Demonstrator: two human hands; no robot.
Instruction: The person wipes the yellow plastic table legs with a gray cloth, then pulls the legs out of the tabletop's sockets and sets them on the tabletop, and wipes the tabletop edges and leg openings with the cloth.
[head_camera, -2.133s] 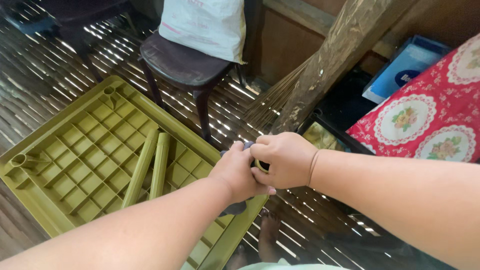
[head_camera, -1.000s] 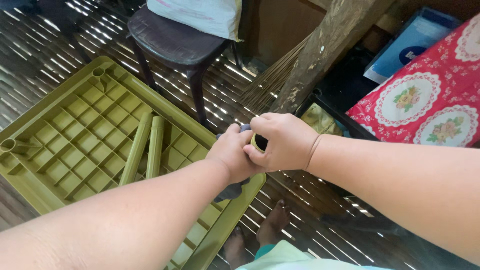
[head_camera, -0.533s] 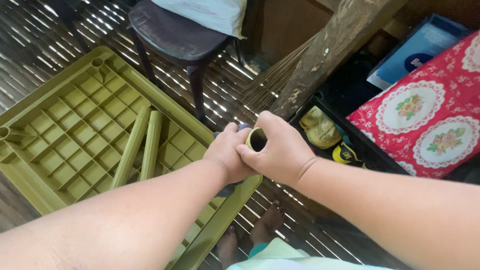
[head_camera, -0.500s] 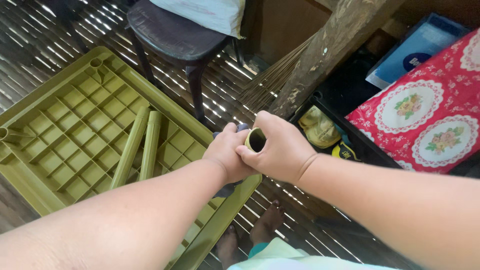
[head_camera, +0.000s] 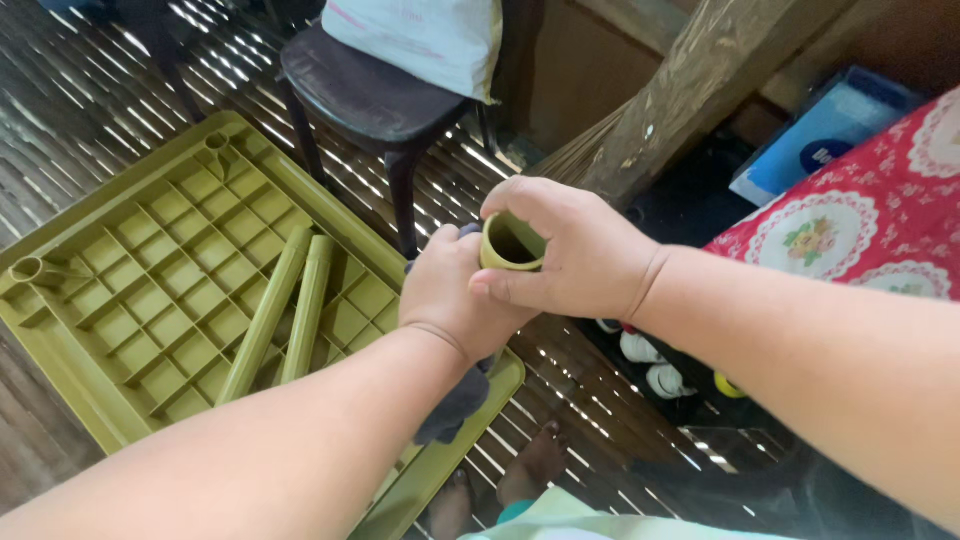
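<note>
— Feet are showing at the bottom centre of the frame, bare on the slatted floor. What am I seeing above them?

— I'm watching both hands meeting at mid-frame. The left hand is gripping a dark grey cloth, which is hanging down below the wrist, and it is pressing against an olive-green tube. The right hand is curling around the tube's open end, thumb and fingers closed on its rim.

— Where is that tube sitting?

— I'm seeing it upright between the two hands, just right of centre, its mouth facing the camera.

— And behind the hands?

— An overturned olive-green plastic table is lying on the floor at the left, ribbed underside up. Two loose green legs are resting on it side by side. Farther off, a dark chair is standing at upper centre with a white bag on its seat. A red floral tablecloth is filling the right edge, beside a wooden post.
</note>
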